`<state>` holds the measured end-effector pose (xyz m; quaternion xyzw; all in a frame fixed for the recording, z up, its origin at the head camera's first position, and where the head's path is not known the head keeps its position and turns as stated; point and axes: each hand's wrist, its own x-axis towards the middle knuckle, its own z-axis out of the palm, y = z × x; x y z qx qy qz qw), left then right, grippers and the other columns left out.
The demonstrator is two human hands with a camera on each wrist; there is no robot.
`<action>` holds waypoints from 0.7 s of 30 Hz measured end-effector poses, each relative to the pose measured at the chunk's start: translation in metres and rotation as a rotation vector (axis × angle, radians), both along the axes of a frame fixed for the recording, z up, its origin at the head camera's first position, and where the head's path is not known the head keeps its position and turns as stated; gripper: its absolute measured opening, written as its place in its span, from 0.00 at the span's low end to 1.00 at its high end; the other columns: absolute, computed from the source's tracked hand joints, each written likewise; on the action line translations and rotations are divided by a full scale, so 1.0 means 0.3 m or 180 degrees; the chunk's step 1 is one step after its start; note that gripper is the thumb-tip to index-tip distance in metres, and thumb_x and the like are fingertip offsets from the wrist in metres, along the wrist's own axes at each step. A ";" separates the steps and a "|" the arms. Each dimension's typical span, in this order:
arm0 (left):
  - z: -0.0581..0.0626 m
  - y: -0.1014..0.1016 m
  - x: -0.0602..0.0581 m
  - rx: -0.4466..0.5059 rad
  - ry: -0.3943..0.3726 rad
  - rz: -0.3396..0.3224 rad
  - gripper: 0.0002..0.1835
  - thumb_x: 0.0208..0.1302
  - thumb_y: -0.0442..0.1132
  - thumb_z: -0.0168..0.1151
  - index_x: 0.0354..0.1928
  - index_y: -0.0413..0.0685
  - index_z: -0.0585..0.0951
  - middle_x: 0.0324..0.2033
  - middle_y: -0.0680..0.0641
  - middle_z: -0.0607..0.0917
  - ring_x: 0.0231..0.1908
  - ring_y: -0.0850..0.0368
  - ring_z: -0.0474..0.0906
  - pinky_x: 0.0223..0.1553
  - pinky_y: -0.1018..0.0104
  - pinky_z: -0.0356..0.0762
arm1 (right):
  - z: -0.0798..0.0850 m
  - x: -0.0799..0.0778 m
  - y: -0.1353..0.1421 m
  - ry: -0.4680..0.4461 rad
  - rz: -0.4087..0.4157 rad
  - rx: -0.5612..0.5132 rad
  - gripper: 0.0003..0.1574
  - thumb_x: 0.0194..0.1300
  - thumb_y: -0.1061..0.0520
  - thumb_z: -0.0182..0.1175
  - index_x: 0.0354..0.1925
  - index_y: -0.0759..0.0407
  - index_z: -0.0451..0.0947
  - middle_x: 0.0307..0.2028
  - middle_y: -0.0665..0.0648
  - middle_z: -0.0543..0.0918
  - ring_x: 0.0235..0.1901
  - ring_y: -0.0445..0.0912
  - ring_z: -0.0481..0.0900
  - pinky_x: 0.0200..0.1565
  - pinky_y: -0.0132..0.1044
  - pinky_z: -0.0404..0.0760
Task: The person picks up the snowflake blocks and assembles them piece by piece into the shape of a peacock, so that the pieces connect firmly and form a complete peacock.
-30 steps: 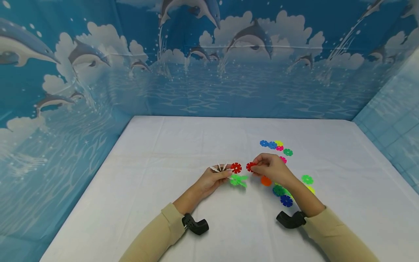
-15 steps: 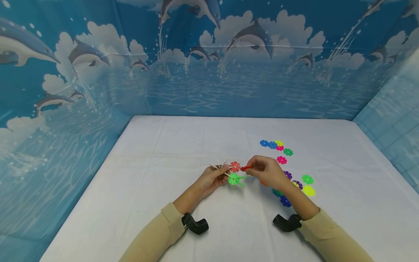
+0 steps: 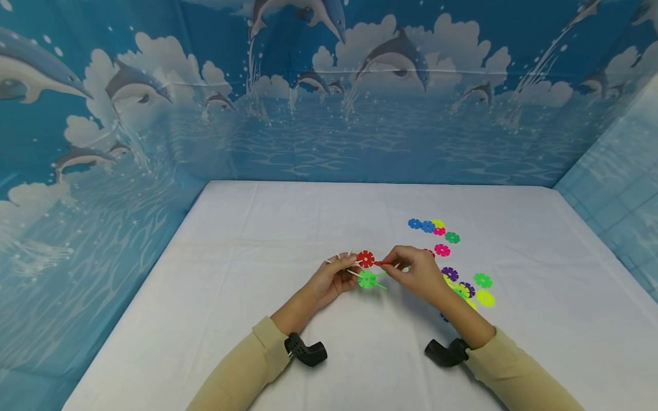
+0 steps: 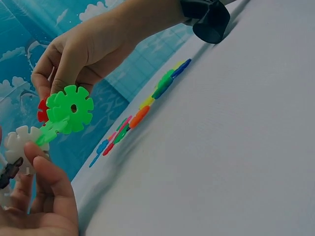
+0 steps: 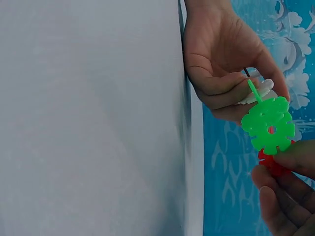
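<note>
My left hand (image 3: 331, 278) grips a cluster of interlocking plastic snowflake discs. White discs (image 4: 22, 142) and a dark piece (image 4: 11, 172) lie at its fingers in the left wrist view. From the cluster's right side stick out a red disc (image 3: 365, 259) and, below it, green discs (image 3: 367, 279). Thumb and fingers of my right hand (image 3: 418, 275) pinch another red snowflake disc (image 3: 380, 263), turned edge-on. Its edge meets the cluster's red disc in the head view; whether the slots interlock cannot be told. Green discs (image 5: 269, 125) partly cover the red (image 5: 271, 164) in the right wrist view.
Loose discs lie on the white table (image 3: 257, 240) at the right: blue (image 3: 414, 224), pink (image 3: 442, 250), purple (image 3: 449, 274), green (image 3: 482, 280) and yellow (image 3: 485, 298). My right forearm hides some. A dolphin-print curtain (image 3: 319, 142) hangs behind the table.
My right hand has moved left and turned its red disc from face-on to edge-on, bringing it against the cluster's red disc. The left hand has shifted only slightly.
</note>
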<state>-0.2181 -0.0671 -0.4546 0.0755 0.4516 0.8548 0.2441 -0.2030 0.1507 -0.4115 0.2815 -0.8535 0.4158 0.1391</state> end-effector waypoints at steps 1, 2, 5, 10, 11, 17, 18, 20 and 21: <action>0.000 0.000 0.000 0.0004 -0.0004 0.0000 0.08 0.71 0.35 0.49 0.33 0.51 0.75 0.25 0.53 0.85 0.23 0.65 0.78 0.28 0.74 0.76 | 0.001 0.000 0.001 -0.0006 0.0002 0.0017 0.08 0.54 0.69 0.71 0.30 0.59 0.82 0.29 0.51 0.85 0.28 0.42 0.81 0.31 0.34 0.82; 0.000 0.000 0.000 0.0002 0.0005 -0.0003 0.09 0.70 0.35 0.49 0.32 0.51 0.76 0.25 0.53 0.85 0.23 0.65 0.78 0.28 0.74 0.76 | 0.002 0.000 0.001 -0.0017 0.0006 0.0027 0.08 0.54 0.69 0.71 0.30 0.59 0.82 0.29 0.51 0.85 0.28 0.42 0.81 0.31 0.34 0.82; -0.003 -0.001 0.000 -0.0003 0.0035 -0.0014 0.11 0.69 0.33 0.49 0.31 0.51 0.79 0.25 0.54 0.84 0.23 0.65 0.78 0.28 0.74 0.76 | 0.000 0.000 0.003 -0.0044 0.0016 0.0037 0.08 0.53 0.69 0.71 0.30 0.59 0.83 0.29 0.50 0.85 0.29 0.42 0.80 0.31 0.33 0.81; -0.006 0.003 0.000 -0.0117 0.0121 0.0008 0.10 0.67 0.32 0.53 0.34 0.50 0.83 0.27 0.54 0.83 0.24 0.66 0.77 0.29 0.76 0.76 | -0.008 0.000 0.002 0.0029 0.0036 -0.0015 0.10 0.51 0.70 0.72 0.30 0.58 0.83 0.28 0.49 0.84 0.29 0.41 0.80 0.31 0.33 0.81; -0.006 0.005 0.001 -0.0151 0.0144 0.0029 0.09 0.66 0.31 0.54 0.35 0.50 0.83 0.28 0.54 0.82 0.24 0.66 0.77 0.29 0.76 0.75 | -0.011 -0.001 0.001 0.0067 0.0040 -0.0022 0.11 0.51 0.70 0.72 0.30 0.58 0.84 0.28 0.49 0.84 0.28 0.41 0.80 0.31 0.34 0.81; 0.002 0.004 0.008 -0.0304 0.0293 0.0158 0.16 0.65 0.25 0.55 0.50 0.52 0.74 0.30 0.53 0.78 0.24 0.65 0.78 0.25 0.76 0.72 | -0.022 -0.002 0.003 0.0396 0.0029 0.0032 0.13 0.48 0.70 0.74 0.31 0.58 0.84 0.30 0.49 0.84 0.31 0.42 0.82 0.35 0.34 0.83; 0.003 0.002 0.008 -0.0325 0.0304 0.0160 0.17 0.66 0.25 0.55 0.51 0.52 0.72 0.30 0.52 0.78 0.25 0.64 0.79 0.25 0.75 0.73 | -0.023 -0.002 0.005 0.0453 0.0021 0.0043 0.13 0.47 0.70 0.75 0.31 0.58 0.84 0.31 0.49 0.84 0.33 0.42 0.83 0.37 0.34 0.83; 0.004 -0.002 0.009 -0.0378 0.0290 0.0181 0.17 0.66 0.24 0.57 0.52 0.50 0.72 0.32 0.50 0.78 0.27 0.62 0.82 0.25 0.75 0.75 | -0.022 -0.002 0.007 0.0556 0.0024 0.0056 0.14 0.47 0.70 0.75 0.31 0.57 0.84 0.32 0.49 0.84 0.35 0.43 0.83 0.39 0.33 0.82; 0.004 -0.002 0.009 -0.0434 0.0293 0.0203 0.17 0.66 0.24 0.58 0.52 0.48 0.73 0.33 0.50 0.79 0.28 0.62 0.82 0.26 0.75 0.76 | -0.021 -0.003 0.009 0.0623 0.0025 0.0078 0.15 0.46 0.70 0.75 0.31 0.57 0.84 0.33 0.48 0.84 0.35 0.43 0.83 0.39 0.33 0.82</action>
